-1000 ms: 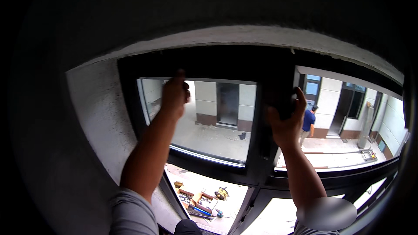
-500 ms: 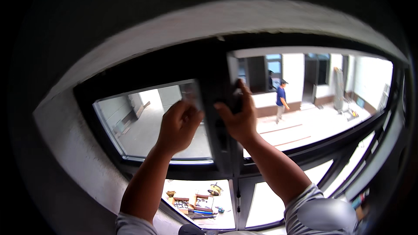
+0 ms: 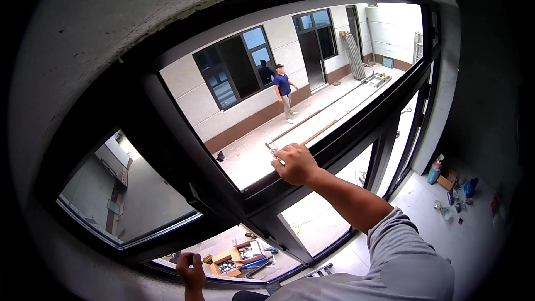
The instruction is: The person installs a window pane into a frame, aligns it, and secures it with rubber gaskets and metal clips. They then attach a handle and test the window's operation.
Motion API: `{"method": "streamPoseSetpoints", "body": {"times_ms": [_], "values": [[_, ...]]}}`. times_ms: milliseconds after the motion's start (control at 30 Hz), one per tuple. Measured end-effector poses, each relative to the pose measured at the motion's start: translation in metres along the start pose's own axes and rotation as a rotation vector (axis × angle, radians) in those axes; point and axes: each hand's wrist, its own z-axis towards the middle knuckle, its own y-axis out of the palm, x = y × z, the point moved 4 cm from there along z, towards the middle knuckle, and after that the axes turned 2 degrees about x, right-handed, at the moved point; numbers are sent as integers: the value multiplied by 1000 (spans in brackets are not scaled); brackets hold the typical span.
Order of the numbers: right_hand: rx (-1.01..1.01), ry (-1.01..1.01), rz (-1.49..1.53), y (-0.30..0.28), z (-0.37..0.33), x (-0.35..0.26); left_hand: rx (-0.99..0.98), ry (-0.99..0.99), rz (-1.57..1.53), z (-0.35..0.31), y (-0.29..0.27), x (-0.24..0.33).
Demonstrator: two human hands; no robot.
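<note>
My right hand [image 3: 295, 164] is closed at the lower rail [image 3: 340, 139] of a large window with a dark frame. Its fingers are curled together, and whatever they may hold I cannot make out. Low on the left, my left hand [image 3: 190, 270] is raised in front of a lower glass pane. Its fingers are bent into a pinch, their contents too small to name. Between the large pane and the smaller left window [image 3: 147, 195] runs a thick dark post [image 3: 178, 139], with a dark handle-like piece [image 3: 195, 192] on its lower part.
Outside, a person [image 3: 283, 86] in a blue shirt stands by a white wall. Past the lower pane lie open cardboard boxes [image 3: 225, 262] and tools. A spray can [image 3: 434, 171], a small carton [image 3: 447, 179] and loose packets lie on the tiled floor at right.
Both hands have come away from the central post. My left hand has dropped low, and my right hand has moved down to the rail. The view has turned and tilted toward the right.
</note>
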Motion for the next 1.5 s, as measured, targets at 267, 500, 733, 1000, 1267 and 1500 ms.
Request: {"method": "streamPoseSetpoints", "body": {"times_ms": [267,500,733,1000,1267,1500], "values": [[-437,140,-183,17,2,-8,-475,-204,246,-154,33,-138],[-345,151,-195,18,-6,-5,-881,-544,0,-282,78,-137],[-237,123,-177,19,-3,-3,-538,207,327,-247,79,-120],[-214,96,-205,9,3,-7,-1034,-133,-1738,-43,-14,290],[-105,27,-134,-1,4,3,-927,266,-2062,-1,-40,399],[-129,45,-163,-6,6,3,-623,152,-2172,0,-58,399]]}}
